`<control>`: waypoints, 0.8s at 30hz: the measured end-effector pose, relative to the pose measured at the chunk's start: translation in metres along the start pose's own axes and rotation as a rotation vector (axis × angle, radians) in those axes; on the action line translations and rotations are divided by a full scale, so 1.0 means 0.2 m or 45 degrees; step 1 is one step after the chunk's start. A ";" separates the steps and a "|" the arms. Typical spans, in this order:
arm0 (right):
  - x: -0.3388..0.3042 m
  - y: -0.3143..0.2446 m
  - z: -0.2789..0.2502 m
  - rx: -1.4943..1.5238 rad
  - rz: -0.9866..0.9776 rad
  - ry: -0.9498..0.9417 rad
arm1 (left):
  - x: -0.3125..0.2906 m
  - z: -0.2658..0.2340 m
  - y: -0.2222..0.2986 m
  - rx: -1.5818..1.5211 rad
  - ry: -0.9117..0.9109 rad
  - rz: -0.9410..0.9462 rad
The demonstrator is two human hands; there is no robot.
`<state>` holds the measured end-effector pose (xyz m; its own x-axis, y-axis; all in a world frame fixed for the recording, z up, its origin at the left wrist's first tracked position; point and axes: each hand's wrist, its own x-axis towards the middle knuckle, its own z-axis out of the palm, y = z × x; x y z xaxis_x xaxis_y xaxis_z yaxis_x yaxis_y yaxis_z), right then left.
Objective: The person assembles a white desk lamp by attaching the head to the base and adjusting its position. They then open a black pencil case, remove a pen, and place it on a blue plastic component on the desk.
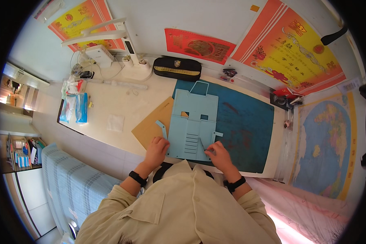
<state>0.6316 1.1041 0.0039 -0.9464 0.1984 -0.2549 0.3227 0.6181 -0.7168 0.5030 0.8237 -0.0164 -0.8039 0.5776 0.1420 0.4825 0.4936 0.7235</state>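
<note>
A light blue folding book stand (194,103) lies flat in front of me, with a row of slots in its lower panel and a wire-like loop at its top. Its left page clip (161,127) and right page clip (218,134) stick out at the sides. My left hand (157,149) is at the stand's lower left edge, fingers curled and pressed together on it. Over the lower right part, my right hand (218,154) pinches the end of a thin grey rod (201,143) that slants up-left beside the slots. Whether the rod is joined to the stand, I cannot tell.
Beneath the stand are a dark teal mat (246,126) and a brown paper sheet (148,128). Behind it sits a black pencil case (177,68), with a white desk lamp (136,72) to its left. Blue-white packages (81,107) lie at the table's left end.
</note>
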 end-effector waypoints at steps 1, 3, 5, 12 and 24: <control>0.00 -0.02 0.02 -0.100 0.014 -0.019 | 0.00 0.01 0.00 0.007 0.002 -0.010; 0.00 -0.04 0.08 -0.308 -0.003 -0.019 | 0.00 0.03 0.00 0.026 -0.011 -0.009; 0.00 -0.06 0.12 -0.527 -0.062 0.022 | 0.00 0.04 -0.01 0.034 -0.027 -0.023; -0.05 -0.07 0.15 -0.489 0.145 0.115 | 0.00 0.08 -0.06 -0.126 -0.140 -0.096; 0.10 -0.11 0.33 -0.799 0.041 0.104 | 0.01 0.09 -0.11 -0.224 -0.264 -0.077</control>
<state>0.6071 1.0441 -0.0272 -0.9424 0.2664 -0.2021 0.3041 0.9342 -0.1865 0.4967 0.8247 -0.0442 -0.7323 0.6801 -0.0335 0.3533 0.4216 0.8351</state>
